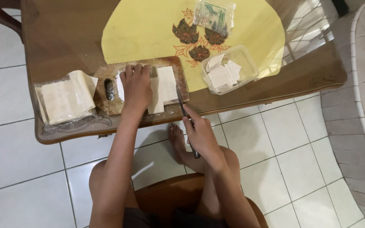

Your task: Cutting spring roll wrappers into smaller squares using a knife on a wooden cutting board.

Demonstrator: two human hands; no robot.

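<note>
Dough sheets (pixel 162 88), pale and thin, lie stacked on a wooden board (pixel 178 67) at the near edge of a table, right in front of the seated person. Left hand (pixel 136 86) lies flat on the stack, fingers spread and pointing away, apparently pinning the sheets so they do not slide. Right hand (pixel 201 137) is closed around the handle of a knife (pixel 182 107), whose blade angles up toward the board's right edge and touches or nearly touches the sheets there; the grip looks set for cutting along that side. A small dark object (pixel 109 89) rests on the left part of the board; what it is cannot be told. Just left of the board, a bigger stack of uncut sheets (pixel 68 99) sits on clear plastic wrap, near the left hand. To the right of the board, a clear plastic tub (pixel 250 63) holds small cut squares, near the knife hand. Farther back lies a small clear packet (pixel 214 14). The table (pixel 64 38) is brown wood with a glossy top and a rounded yellow mat (pixel 148 29) printed with dark leaves. Below it are white floor tiles (pixel 284 160), the person's bare legs and foot, and part of a wooden seat (pixel 165 194). A curved tiled ledge (pixel 360 84) runs along the right side.
</note>
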